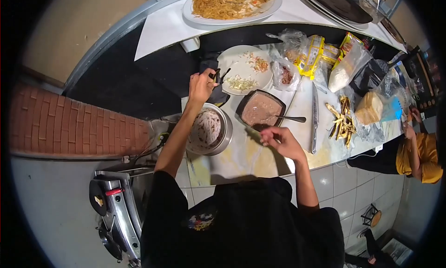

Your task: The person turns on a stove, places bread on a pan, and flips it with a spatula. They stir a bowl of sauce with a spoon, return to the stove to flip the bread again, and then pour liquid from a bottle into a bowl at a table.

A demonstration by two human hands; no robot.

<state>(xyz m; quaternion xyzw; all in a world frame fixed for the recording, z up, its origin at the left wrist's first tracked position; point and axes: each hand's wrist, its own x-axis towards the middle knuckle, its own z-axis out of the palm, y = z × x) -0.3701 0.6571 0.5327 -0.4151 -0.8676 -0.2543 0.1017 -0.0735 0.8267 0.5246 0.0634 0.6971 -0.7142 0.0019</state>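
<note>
My left hand (201, 88) is closed on a small black object (217, 76) with thin prongs, whose kind I cannot make out, beside a black plastic bag (218, 95). Just right of it lies a white plate (241, 68) with chopped pale and reddish bits. A metal pot (225, 137) with pinkish residue inside stands under my left forearm. My right hand (284, 143) hovers near the front edge of a square black bowl (253, 123) of pinkish-brown paste, its fingers curled together. Whatever they hold is hidden. A spoon (292, 119) rests in the bowl.
A long knife (315, 124) and banana peels (343, 121) lie to the right. Yellow packets (312, 56), a bag of white powder (344, 74) and bread (369, 107) stand behind. Noodles on a platter (193, 18) occupy the upper shelf. Another person (416, 156) works at far right; a stove (121, 212) is lower left.
</note>
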